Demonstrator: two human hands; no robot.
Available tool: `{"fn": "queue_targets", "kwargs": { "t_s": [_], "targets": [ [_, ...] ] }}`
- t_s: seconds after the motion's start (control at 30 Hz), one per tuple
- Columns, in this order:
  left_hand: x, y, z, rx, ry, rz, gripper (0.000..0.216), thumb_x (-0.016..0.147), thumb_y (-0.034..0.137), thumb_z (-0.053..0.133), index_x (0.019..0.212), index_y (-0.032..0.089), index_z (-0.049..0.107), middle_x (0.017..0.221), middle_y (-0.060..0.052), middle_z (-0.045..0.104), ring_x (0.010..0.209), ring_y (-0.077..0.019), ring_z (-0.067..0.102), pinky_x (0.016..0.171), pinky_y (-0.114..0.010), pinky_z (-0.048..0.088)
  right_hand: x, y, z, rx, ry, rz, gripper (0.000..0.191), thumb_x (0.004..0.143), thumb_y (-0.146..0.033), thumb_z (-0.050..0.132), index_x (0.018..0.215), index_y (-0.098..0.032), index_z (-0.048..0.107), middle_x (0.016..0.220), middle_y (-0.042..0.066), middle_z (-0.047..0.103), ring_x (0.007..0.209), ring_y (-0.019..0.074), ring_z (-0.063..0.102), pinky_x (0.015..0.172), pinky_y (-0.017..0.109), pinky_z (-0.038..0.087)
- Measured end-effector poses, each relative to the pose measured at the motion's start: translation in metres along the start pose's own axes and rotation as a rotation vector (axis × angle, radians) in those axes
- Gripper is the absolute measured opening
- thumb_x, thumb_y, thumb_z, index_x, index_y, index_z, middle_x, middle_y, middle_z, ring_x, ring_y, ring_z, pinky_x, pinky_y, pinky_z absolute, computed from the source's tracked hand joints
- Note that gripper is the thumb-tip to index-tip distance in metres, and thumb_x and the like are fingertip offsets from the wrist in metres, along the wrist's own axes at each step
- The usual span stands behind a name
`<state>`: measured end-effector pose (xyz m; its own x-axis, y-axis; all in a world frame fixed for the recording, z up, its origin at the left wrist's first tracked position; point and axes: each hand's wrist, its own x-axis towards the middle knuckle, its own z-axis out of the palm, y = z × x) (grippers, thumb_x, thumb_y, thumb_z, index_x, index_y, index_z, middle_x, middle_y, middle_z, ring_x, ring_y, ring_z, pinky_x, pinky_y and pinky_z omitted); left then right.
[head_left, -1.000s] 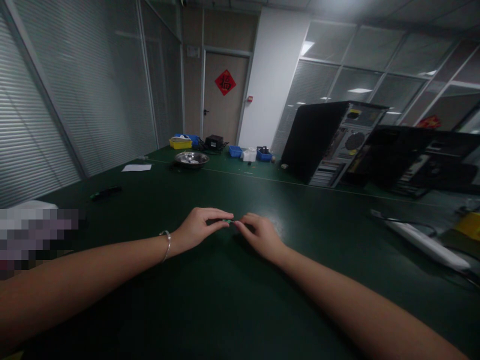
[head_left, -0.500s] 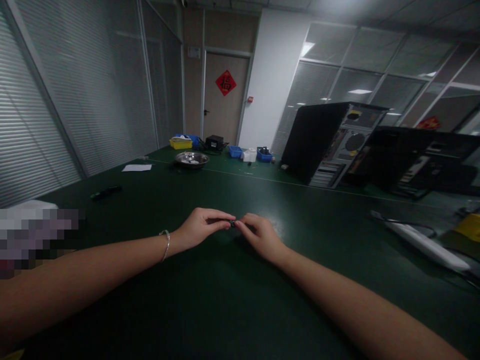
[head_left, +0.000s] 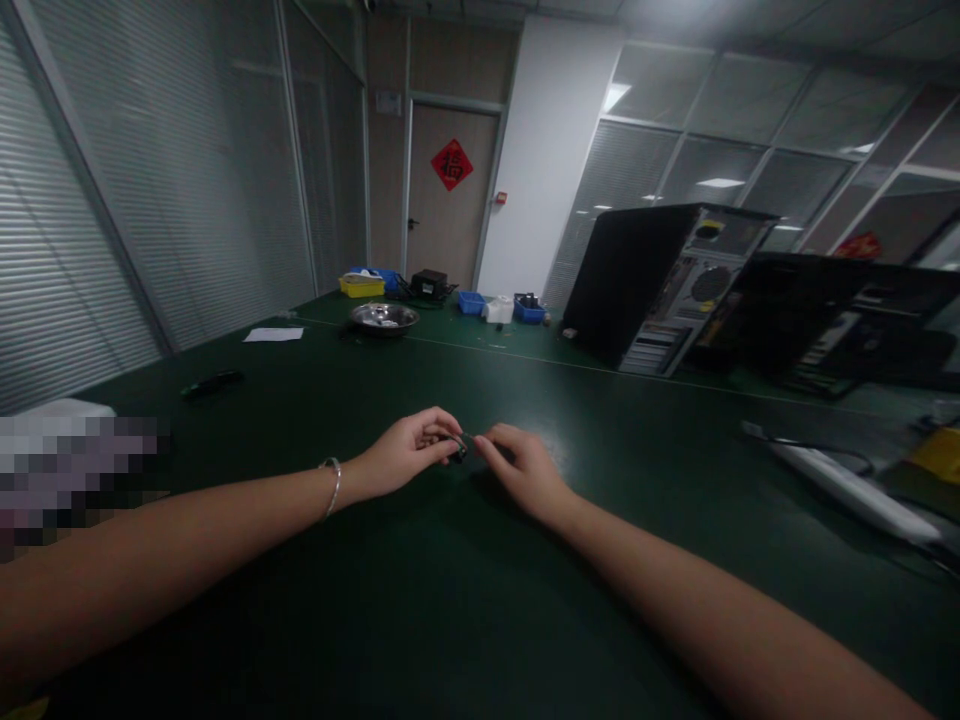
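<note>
Both of my hands meet over the middle of a dark green table [head_left: 450, 600]. My left hand [head_left: 405, 455], with a silver bracelet on its wrist, pinches a small dark part [head_left: 459, 451] between thumb and fingers. My right hand [head_left: 517, 465] has its fingers closed on the other end of the same small part, fingertips almost touching those of the left. The part is too small and dim to name.
A black computer tower [head_left: 660, 285] stands at the back right, with another dark case [head_left: 832, 320] beside it. A white power strip [head_left: 847, 485] lies at the right. Far back sit a metal bowl [head_left: 383, 318], yellow and blue bins [head_left: 360, 287], and a sheet of paper [head_left: 273, 335].
My left hand has lifted slightly and turned, raising the small part a little off the table. The right hand stays at it, barely moved.
</note>
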<state>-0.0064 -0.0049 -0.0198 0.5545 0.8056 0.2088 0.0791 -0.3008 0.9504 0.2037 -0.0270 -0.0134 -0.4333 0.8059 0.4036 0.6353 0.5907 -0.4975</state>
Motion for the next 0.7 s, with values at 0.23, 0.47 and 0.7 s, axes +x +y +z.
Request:
{"fn": "queue_targets", "kwargs": {
  "t_s": [0.23, 0.47, 0.7],
  "targets": [
    [0.0001, 0.0011, 0.0007, 0.180, -0.117, 0.006, 0.016, 0.086, 0.026, 0.058, 0.097, 0.016, 0.060, 0.090, -0.003, 0.064, 0.086, -0.0179, 0.061, 0.078, -0.031, 0.048, -0.0004, 0.0042, 0.0022, -0.005, 0.004, -0.008, 0.028, 0.095, -0.032, 0.044, 0.079, -0.018, 0.062, 0.074, 0.002, 0.060, 0.071, 0.0135, 0.056, 0.064, 0.024, 0.039],
    [-0.0012, 0.0035, -0.0017, 0.484, -0.187, 0.115, 0.019, 0.089, 0.029, 0.054, 0.100, 0.020, 0.066, 0.097, -0.004, 0.064, 0.089, -0.0185, 0.059, 0.081, -0.030, 0.044, 0.0000, -0.0011, -0.0010, -0.009, -0.027, 0.005, 0.028, 0.095, -0.032, 0.044, 0.082, -0.017, 0.064, 0.077, 0.002, 0.061, 0.072, 0.0136, 0.056, 0.065, 0.024, 0.040],
    [-0.0026, 0.0074, 0.0007, 0.609, -0.123, 0.172, 0.021, 0.091, 0.030, 0.050, 0.102, 0.021, 0.064, 0.100, -0.005, 0.063, 0.096, -0.0200, 0.056, 0.086, -0.032, 0.042, 0.0009, -0.0025, -0.0014, -0.016, -0.076, 0.030, 0.022, 0.094, -0.030, 0.045, 0.087, -0.019, 0.064, 0.082, 0.002, 0.062, 0.076, 0.0139, 0.056, 0.067, 0.024, 0.040]
  ]
}}
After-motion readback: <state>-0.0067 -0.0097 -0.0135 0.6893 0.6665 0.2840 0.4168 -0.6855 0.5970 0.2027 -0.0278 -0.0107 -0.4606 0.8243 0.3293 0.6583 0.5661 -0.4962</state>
